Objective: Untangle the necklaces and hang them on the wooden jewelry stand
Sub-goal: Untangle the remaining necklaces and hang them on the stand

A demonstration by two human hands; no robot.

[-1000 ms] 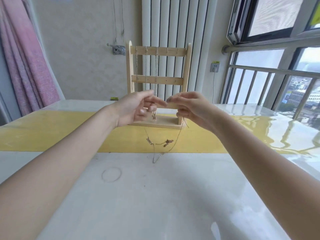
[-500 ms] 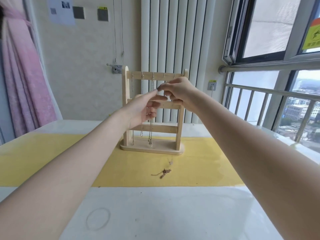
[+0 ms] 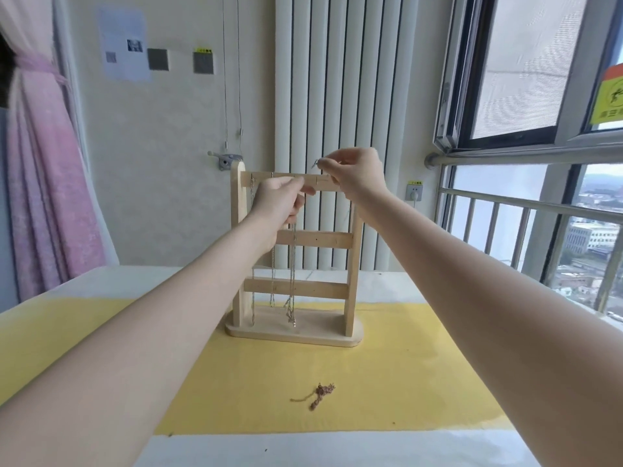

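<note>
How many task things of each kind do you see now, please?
Wooden jewelry stand: 1
Necklaces hanging on the stand: 3
Necklace held by both hands at the top bar: 1
Tangled gold chain on the yellow mat: 1
Total: 6

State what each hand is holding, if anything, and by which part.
The right hand pinches a thin necklace chain by its upper end, above the wooden stand's top bar. The left hand has curled fingers at that bar, seemingly pinching the same chain; unclear.

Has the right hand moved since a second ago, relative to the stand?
Yes. The right hand has risen from near the base of the wooden stand to its top rail, pinching a thin chain.
</note>
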